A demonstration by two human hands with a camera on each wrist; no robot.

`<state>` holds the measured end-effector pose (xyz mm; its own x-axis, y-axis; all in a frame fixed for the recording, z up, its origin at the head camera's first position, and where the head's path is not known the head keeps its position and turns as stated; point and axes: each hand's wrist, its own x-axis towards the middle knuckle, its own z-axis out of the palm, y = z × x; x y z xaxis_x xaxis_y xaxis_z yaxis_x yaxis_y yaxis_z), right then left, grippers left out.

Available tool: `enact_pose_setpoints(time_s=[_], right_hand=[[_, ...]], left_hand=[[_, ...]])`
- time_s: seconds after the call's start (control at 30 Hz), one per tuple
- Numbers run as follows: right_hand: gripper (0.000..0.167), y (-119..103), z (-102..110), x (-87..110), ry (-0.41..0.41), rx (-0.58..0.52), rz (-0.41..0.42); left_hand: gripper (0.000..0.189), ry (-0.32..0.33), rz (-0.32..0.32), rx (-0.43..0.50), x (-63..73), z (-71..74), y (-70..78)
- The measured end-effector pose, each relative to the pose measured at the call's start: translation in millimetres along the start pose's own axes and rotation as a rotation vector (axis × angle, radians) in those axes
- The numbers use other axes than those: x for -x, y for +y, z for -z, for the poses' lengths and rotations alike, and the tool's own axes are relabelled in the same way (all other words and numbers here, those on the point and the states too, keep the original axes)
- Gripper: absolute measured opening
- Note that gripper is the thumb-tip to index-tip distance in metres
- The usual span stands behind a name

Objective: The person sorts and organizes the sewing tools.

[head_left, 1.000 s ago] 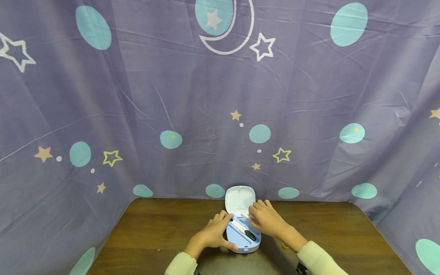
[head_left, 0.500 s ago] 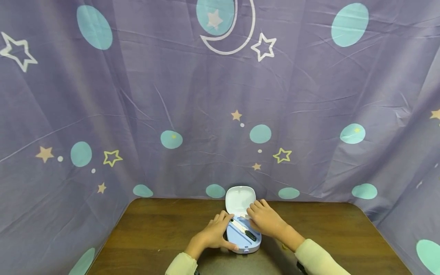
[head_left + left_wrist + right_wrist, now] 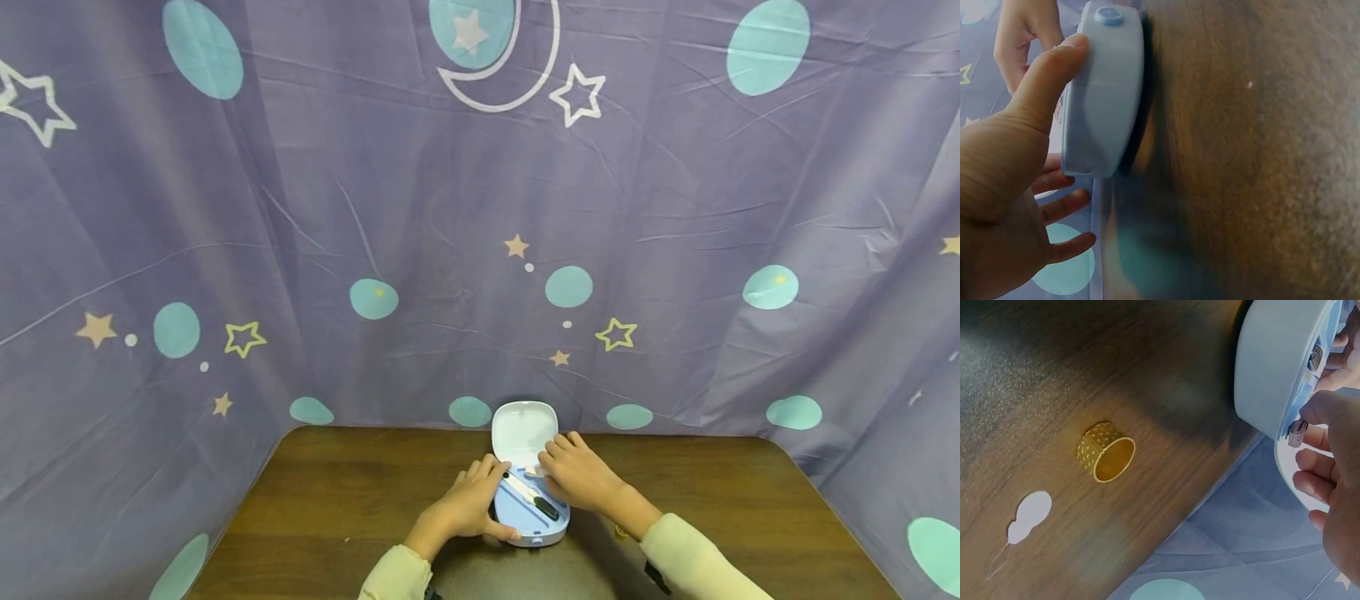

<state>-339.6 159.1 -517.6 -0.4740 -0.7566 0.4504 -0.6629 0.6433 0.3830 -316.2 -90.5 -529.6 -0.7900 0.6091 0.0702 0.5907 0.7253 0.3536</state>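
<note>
A light-blue sewing box (image 3: 517, 510) stands on the table, its white lid (image 3: 525, 433) raised at the back. My left hand (image 3: 468, 504) grips its left side, thumb on the front edge, fingers toward the back corner. A slim white tool with a black end (image 3: 546, 507) lies slantwise in the tray. With thumb and fingers, my right hand (image 3: 581, 475) pinches a small pale rolled tape measure (image 3: 1297, 433) with printed marks, at the tray's back right, near the lid hinge. The fingers hide part of the roll and of the tray.
On the wooden table (image 3: 337, 500), right of the box, lie a dimpled gold ring thimble (image 3: 1107, 452) and a white needle threader (image 3: 1032, 515) with a wire loop. A purple patterned curtain (image 3: 450, 208) hangs right behind the table's back edge.
My right hand has shifted slightly left with the tape measure, over the back of the tray. My left hand stays on the box.
</note>
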Motion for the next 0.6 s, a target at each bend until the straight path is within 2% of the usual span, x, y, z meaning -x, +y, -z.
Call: enact_pose_setpoints(time_s=[0.33,0.6], right_hand=[[0.028,-2.8,-0.4,-2.5,-0.043,-0.027,-0.019],[0.027,-5.9,-0.8,-2.3,-0.079,-0.043,-0.046]], left_hand=[[0.104,0.084,-0.042,-0.154,-3.4,-3.2,-0.4],[0.103,0.091,-0.066,-0.184,-4.9,-5.1,-2.1]])
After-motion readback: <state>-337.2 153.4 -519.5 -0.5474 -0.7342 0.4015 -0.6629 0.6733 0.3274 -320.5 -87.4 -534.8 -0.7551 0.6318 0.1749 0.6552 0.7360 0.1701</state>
